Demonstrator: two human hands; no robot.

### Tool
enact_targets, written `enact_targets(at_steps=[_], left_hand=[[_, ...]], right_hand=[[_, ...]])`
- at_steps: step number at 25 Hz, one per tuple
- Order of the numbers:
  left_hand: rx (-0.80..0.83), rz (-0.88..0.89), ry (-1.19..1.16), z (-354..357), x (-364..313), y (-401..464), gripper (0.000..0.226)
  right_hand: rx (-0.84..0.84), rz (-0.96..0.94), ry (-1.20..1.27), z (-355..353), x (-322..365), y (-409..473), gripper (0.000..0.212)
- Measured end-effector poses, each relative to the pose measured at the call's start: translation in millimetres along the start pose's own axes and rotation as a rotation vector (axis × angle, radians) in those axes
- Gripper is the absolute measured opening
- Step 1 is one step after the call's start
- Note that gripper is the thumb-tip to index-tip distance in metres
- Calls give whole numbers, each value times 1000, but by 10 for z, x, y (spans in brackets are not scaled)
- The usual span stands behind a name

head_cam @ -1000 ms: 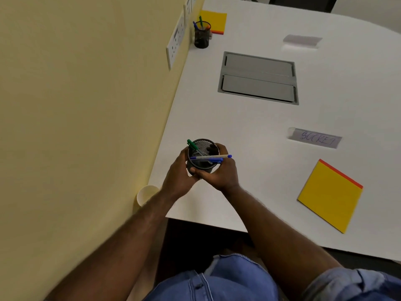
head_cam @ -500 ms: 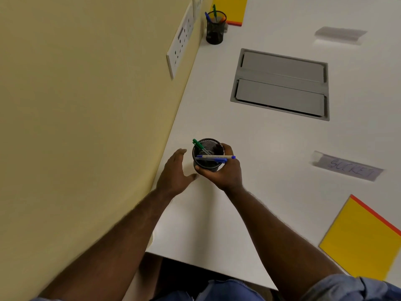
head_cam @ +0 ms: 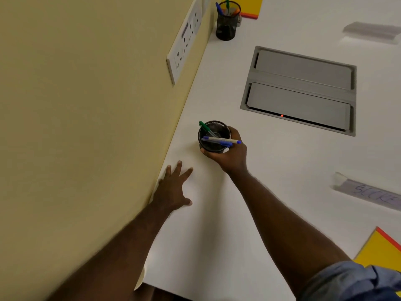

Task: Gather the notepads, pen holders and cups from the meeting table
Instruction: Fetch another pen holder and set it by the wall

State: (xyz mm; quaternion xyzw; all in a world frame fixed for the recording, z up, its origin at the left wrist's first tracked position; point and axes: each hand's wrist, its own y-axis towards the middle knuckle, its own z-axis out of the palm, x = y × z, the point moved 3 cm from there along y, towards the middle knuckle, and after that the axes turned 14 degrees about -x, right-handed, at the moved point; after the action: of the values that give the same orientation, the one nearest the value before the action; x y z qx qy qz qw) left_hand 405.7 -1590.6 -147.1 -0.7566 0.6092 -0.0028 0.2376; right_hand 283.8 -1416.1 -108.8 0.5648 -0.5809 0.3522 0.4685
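Your right hand point(head_cam: 231, 156) has its grip curled round the near holder point(head_cam: 213, 136), pens inside, by the wall on the bench point(head_cam: 271, 170). Your left hand point(head_cam: 173, 191) lies flat, fingers spread, holding nothing. A second holder point(head_cam: 226, 21) stands far back.

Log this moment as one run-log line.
right hand grips black mesh pen holder | left hand open on white table | second holder pending

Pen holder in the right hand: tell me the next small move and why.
Probably carry the near pen holder forward along the wall to the far pen holder. The right hand already grips the near one, the left hand rests open on the table, free to take the second.
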Motion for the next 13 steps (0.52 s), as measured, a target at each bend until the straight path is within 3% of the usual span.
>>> enact_targets(at_steps=[13], left_hand=[[-66,-32,-58,53,49,47,116]], right_hand=[[27,7,51,816,-1,784,81]])
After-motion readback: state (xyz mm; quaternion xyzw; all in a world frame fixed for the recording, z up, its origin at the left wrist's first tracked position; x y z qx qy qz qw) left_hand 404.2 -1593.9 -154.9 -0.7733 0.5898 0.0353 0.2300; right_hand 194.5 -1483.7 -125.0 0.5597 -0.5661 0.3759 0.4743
